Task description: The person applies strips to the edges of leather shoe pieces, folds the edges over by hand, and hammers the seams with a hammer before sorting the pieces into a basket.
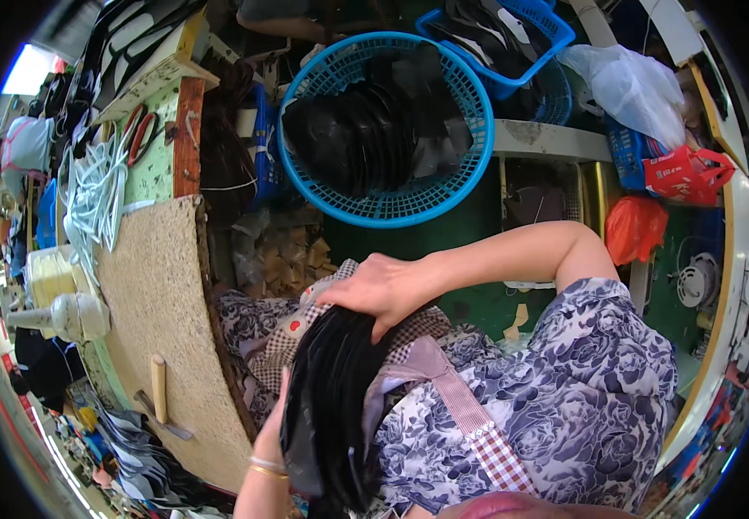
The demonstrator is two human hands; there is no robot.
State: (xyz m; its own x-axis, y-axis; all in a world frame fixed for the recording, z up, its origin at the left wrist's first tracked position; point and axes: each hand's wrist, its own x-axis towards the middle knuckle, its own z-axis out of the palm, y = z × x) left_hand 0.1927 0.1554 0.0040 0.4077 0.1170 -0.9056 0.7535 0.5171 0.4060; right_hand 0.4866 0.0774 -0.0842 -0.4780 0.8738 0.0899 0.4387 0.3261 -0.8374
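A thick stack of black, flat, flexible pieces (331,394) stands on edge in front of my body, against my checked apron (275,359). My right hand (381,287) reaches across from the right and grips the top of the stack, its fingers closed over it. Along the stack's left side rises my left hand (276,428), with a bracelet at the wrist. Its palm edge presses against the pieces, while most of its fingers are hidden behind them.
Beyond my hands stands a round blue basket (387,213) holding more black pieces. On the left, a worn workboard (150,277) carries a hammer (159,389). Pale blue straps (96,203) and red-handled scissors (142,138) lie farther back. A red bag (636,229) hangs at right.
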